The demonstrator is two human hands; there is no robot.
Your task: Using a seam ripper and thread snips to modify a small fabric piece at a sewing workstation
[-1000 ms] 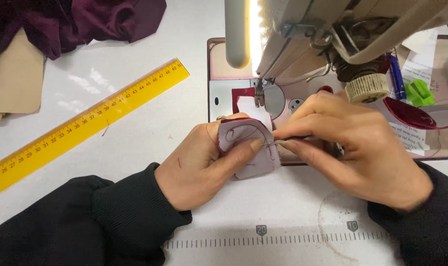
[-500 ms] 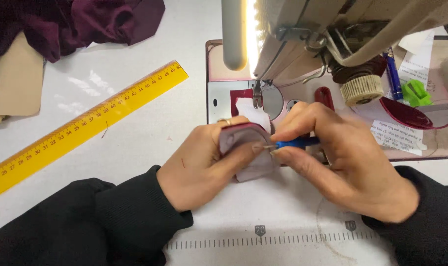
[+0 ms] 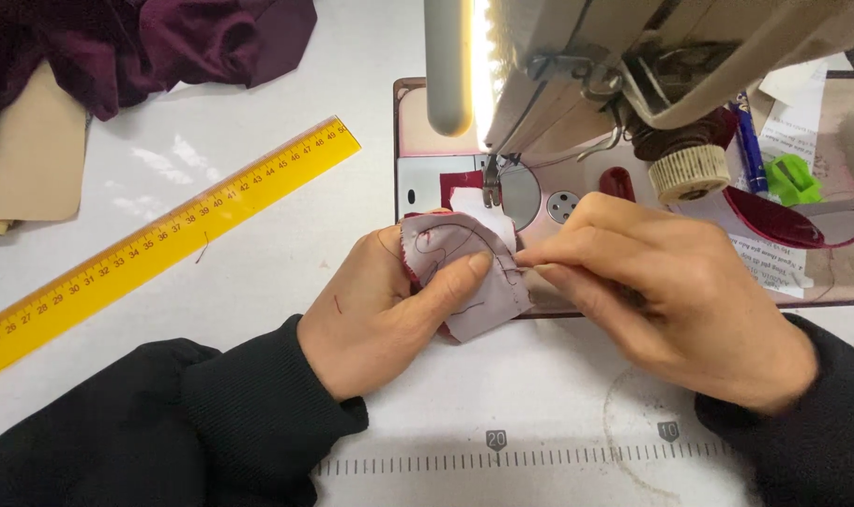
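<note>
My left hand (image 3: 380,310) holds a small pinkish-grey fabric piece (image 3: 474,305) with dark red stitching, thumb pressed on top of it. My right hand (image 3: 680,291) is pinched shut at the piece's right edge, its fingertips closed on a thin tool tip or thread that touches the seam. Most of what it holds is hidden under the fingers. Both hands sit just in front of the needle plate (image 3: 516,197) of a sewing machine (image 3: 633,56). A dark red and white scrap (image 3: 465,192) lies by the presser foot.
A yellow ruler (image 3: 164,244) lies diagonally at left. Dark red cloth (image 3: 164,38) and a beige card (image 3: 33,160) are at the back left. A ribbed cream knob (image 3: 694,174), blue pen (image 3: 751,141), green clip (image 3: 791,178) and papers (image 3: 765,258) sit at right.
A blue tool handle showed in my right hand half a second ago and is now hidden. The right hand has shifted slightly along the fabric's edge; the left hand keeps its hold.
</note>
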